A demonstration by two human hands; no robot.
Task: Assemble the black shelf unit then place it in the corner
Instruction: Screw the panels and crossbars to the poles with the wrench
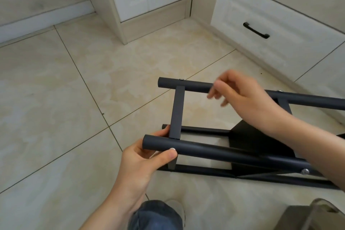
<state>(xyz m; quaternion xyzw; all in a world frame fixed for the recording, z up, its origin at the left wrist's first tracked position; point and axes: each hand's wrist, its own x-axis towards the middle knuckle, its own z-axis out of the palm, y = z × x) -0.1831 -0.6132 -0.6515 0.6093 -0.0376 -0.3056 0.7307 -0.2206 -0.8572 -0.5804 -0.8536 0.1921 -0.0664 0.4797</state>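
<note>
Beige tile floor at left. Left hand: thumb and fingers curled round end of near tube. Black shelf unit lies on side on floor, running off right edge. Right hand over far tube, fingers loosely bent, blurred; cannot tell if they grasp it. White drawer with black handle behind.
</note>
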